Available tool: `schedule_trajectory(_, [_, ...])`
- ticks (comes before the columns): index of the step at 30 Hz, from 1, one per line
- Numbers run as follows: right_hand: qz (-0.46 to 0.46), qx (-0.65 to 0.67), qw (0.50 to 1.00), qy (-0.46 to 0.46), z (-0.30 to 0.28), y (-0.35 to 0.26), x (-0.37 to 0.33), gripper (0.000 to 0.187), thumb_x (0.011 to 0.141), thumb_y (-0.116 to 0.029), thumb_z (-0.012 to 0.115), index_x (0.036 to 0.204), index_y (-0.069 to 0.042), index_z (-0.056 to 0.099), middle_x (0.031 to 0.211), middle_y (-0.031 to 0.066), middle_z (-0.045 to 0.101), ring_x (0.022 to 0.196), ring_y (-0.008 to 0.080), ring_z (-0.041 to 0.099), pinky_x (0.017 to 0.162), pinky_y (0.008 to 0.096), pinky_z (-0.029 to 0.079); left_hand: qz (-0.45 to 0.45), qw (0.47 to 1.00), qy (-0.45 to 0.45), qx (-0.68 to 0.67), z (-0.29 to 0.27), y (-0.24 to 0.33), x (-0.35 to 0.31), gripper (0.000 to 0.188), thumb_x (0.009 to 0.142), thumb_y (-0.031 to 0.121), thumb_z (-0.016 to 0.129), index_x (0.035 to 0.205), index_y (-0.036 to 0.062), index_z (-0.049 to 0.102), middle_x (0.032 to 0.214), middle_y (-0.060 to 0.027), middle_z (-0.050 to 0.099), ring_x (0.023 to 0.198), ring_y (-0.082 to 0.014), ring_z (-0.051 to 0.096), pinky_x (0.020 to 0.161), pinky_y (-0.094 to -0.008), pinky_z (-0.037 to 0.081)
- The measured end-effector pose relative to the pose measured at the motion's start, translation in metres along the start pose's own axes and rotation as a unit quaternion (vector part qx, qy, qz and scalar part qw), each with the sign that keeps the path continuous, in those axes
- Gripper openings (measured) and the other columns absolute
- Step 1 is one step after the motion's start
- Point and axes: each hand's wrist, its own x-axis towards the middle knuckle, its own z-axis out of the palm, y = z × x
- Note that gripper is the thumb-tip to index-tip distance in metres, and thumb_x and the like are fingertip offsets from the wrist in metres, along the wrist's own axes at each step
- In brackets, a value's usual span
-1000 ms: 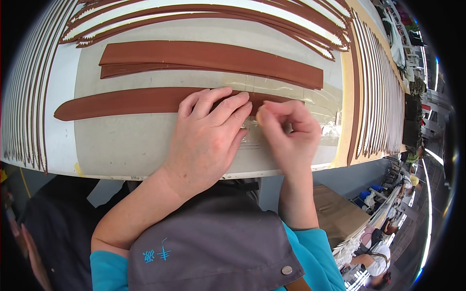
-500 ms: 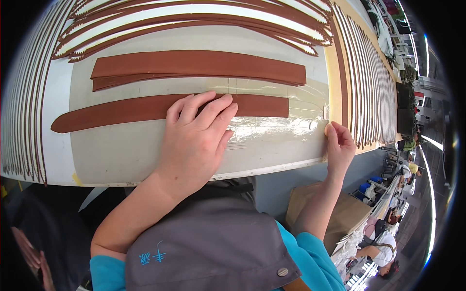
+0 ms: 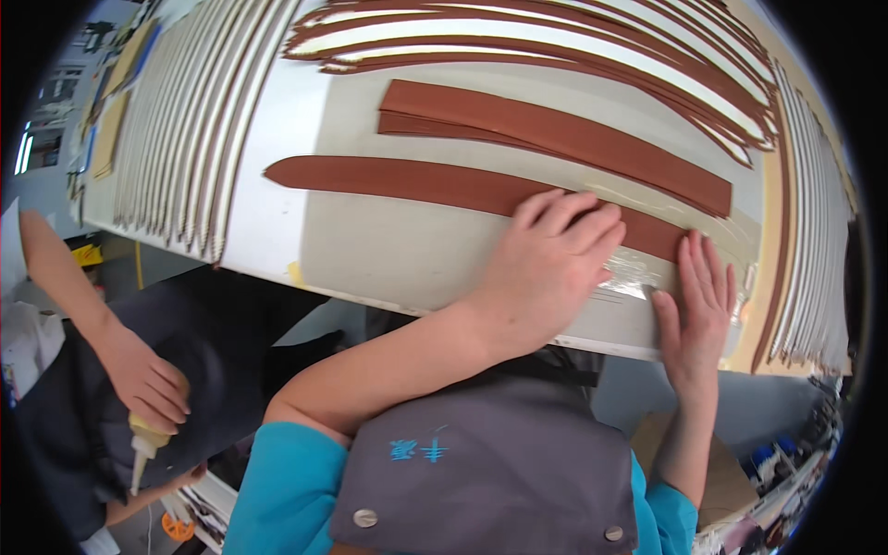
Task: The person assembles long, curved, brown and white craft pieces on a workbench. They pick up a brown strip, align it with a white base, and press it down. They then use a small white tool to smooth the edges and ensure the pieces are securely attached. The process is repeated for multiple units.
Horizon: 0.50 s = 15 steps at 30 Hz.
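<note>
A long brown strip, leather-like, with one rounded end (image 3: 398, 176) lies across the grey work surface (image 3: 416, 245). My left hand (image 3: 546, 268) rests on its right half, palm down, fingers slightly spread and pressing on it. My right hand (image 3: 698, 305) is at the square right end, fingers stretched out, the fingertips touching that end and the thumb apart. Neither hand grips anything that I can see. Just beyond lies a small stack of wider brown strips (image 3: 546, 139). Clear shiny film (image 3: 634, 273) shows on the surface between my hands.
Several thin brown strips with toothed ends (image 3: 555, 55) lie at the back. Rows of strips on edge stand at the left (image 3: 199, 120) and right (image 3: 809, 250). At the lower left, a co-worker's hand (image 3: 148, 384) holds a nozzle bottle (image 3: 146, 439).
My right hand has left the table's right edge and come to the strip's right end, its pinch now opened out. My left hand remains on the strip. The view has turned toward the left.
</note>
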Motion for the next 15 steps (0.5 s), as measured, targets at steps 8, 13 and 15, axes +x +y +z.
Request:
schedule_trajectory(8, [0.016,0.037,0.999,-0.010,0.007,0.008,-0.002,0.059,0.102,-0.026,0.068,0.156,-0.008,0.056,0.163,0.0088,0.053,0.158,0.0339,0.038,0.131,0.0521,0.017,0.015,1.000,-0.007,0.008,-0.010,-0.019,-0.015,0.040,0.095,0.019,0.074,0.133,0.0078,0.070,0.144,-0.0034,0.064,0.141,-0.0257,0.052,0.120,-0.0497,0.040])
schedule_trajectory(13, [0.077,0.235,0.966,0.080,0.006,0.022,0.013,0.050,0.089,-0.003,0.079,0.137,-0.004,0.070,0.132,0.0136,0.070,0.127,0.0271,0.060,0.112,0.0392,0.046,0.009,0.999,0.030,0.013,-0.004,-0.016,-0.014,0.032,0.096,0.021,0.072,0.125,0.0082,0.071,0.137,-0.0036,0.066,0.137,-0.0248,0.053,0.116,-0.0472,0.040])
schedule_trajectory(15, [0.072,0.209,0.974,0.043,-0.004,0.031,0.028,0.047,0.086,-0.005,0.082,0.131,-0.003,0.071,0.123,0.0108,0.070,0.124,0.0274,0.061,0.111,0.0386,0.046,0.020,0.999,0.024,0.020,-0.002,-0.017,-0.009,0.031,0.095,0.021,0.073,0.123,0.0082,0.072,0.137,-0.0029,0.066,0.135,-0.0249,0.054,0.115,-0.0466,0.041])
